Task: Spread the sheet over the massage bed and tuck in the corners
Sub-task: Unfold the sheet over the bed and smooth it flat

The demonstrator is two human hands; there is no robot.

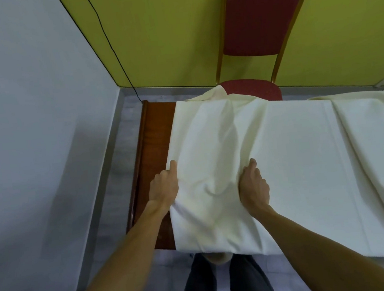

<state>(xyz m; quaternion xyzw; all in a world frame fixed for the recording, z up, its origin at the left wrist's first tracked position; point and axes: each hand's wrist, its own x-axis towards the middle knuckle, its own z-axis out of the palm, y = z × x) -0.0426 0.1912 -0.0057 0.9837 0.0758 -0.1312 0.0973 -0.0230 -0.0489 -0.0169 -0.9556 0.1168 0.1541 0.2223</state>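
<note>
sheet (295, 157): draped over bed (154, 135), centre to right of frame, rumpled at left end | left hand (164, 186): grip pinching sheet edge | right hand (254, 186): grip bunching a sheet fold | chair (260, 18): top centre

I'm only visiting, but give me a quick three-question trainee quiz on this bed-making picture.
1. True or false: both hands touch the sheet.
2. What stands behind the bed? A) stool B) red chair C) lamp
3. Fill in: the bed's wooden end is ____ by the sheet.

Key:
1. True; the left hand and right hand press a raised fold.
2. B.
3. Uncovered.
</note>
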